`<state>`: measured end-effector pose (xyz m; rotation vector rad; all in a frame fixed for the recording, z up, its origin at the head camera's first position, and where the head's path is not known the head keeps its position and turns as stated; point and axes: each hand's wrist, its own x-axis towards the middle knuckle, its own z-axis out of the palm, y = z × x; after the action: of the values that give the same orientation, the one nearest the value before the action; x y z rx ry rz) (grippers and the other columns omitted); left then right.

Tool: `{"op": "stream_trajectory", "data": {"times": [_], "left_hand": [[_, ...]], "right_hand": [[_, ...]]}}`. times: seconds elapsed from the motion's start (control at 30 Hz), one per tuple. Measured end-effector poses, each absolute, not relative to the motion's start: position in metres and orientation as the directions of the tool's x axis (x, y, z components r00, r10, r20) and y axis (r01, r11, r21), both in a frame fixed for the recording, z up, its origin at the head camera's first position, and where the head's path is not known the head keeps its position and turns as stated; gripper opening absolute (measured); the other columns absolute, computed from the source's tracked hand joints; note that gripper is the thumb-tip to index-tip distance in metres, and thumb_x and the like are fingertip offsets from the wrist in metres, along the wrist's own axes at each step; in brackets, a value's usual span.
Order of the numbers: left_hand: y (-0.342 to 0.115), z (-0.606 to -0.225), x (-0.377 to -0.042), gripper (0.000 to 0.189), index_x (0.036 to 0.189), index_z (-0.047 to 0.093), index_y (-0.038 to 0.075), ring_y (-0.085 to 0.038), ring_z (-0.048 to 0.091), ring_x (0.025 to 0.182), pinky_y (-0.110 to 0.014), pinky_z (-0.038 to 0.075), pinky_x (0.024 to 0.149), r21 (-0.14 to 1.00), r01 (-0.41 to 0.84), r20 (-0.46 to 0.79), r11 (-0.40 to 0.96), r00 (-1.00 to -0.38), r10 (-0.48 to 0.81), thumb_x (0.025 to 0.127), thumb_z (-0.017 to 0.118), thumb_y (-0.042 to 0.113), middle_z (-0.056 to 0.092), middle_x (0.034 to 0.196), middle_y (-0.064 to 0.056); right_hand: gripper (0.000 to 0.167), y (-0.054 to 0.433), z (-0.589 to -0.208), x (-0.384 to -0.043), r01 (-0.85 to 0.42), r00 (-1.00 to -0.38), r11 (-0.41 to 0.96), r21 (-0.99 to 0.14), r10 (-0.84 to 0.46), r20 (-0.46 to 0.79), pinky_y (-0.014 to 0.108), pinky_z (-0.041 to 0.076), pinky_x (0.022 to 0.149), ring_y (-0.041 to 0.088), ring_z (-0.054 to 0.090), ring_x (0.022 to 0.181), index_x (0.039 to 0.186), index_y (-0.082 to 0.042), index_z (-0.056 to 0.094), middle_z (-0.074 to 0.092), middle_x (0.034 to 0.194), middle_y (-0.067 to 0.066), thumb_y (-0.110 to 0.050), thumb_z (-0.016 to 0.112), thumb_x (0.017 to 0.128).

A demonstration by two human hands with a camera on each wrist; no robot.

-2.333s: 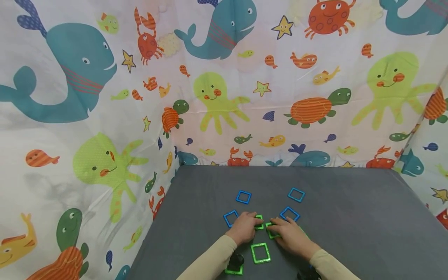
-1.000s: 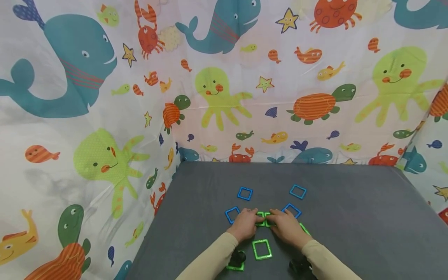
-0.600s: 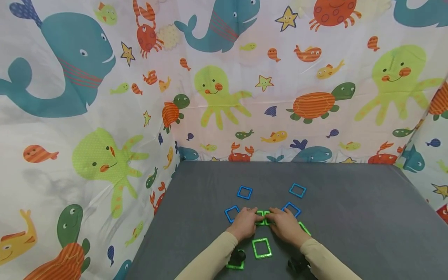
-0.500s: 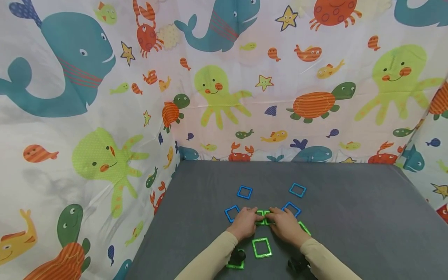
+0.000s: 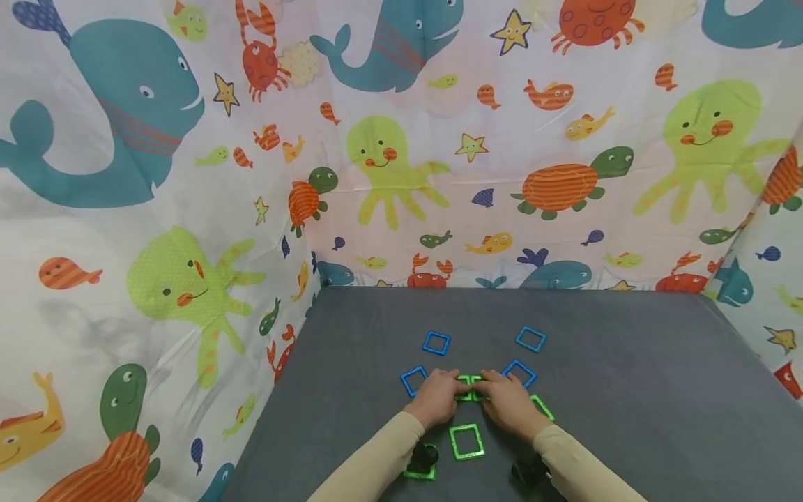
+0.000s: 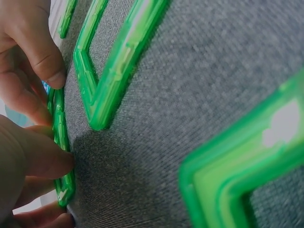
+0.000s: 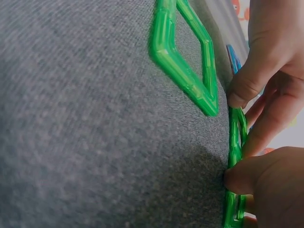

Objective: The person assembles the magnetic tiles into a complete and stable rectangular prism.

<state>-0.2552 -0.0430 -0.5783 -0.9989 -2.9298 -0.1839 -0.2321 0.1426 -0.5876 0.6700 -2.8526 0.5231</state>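
Edges of the left green square frame [image 5: 464,399] and the right green square frame [image 5: 477,378] seem to meet, side by side on the table [image 5: 621,362], in the head view. The left hand [image 5: 436,395] pinches the first, the right hand [image 5: 507,402] the second; a loose green square frame [image 5: 470,457] lies nearer the person.

The left wrist view has the left hand's thumb on the near bar, fingers behind. Those thin, glossy bars look like hard plastic, probably light, stiff and slightly slick.

From the right wrist, the right hand's thumb presses the near bar likewise. The outer halves seem the best place to hold, keeping the joining edges free. A gentle pinch should do; nothing looks especially fragile.
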Motion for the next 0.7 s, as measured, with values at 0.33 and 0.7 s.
{"op": "stream_trajectory", "data": {"times": [0.33,0.7], "left_hand": [[-0.042,-0.577,-0.255,0.049,0.124,0.075,0.026,-0.026,0.064,0.100,-0.031,0.057,0.084,0.187,0.576,0.048,0.796,-0.815,0.578,0.086,0.065,-0.004,0.071,0.120,-0.003],[-0.056,-0.571,-0.265,0.042,0.129,0.070,0.017,-0.026,0.066,0.118,-0.037,0.056,0.096,0.222,0.570,0.091,0.791,-0.820,0.565,0.088,0.070,0.011,0.068,0.130,-0.004]], "right_hand": [[0.033,0.144,-0.592,-0.233,-0.471,-0.877,0.836,-0.282,-0.410,0.251,0.071,0.048,0.095,0.041,0.067,0.115,0.113,-0.008,0.077,0.071,0.121,0.022,0.000,0.076,0.081],[0.026,0.145,-0.590,-0.236,-0.488,-0.867,0.824,-0.287,-0.420,0.268,0.071,0.048,0.093,0.043,0.067,0.114,0.106,-0.008,0.077,0.071,0.121,0.023,-0.002,0.079,0.080]]}}
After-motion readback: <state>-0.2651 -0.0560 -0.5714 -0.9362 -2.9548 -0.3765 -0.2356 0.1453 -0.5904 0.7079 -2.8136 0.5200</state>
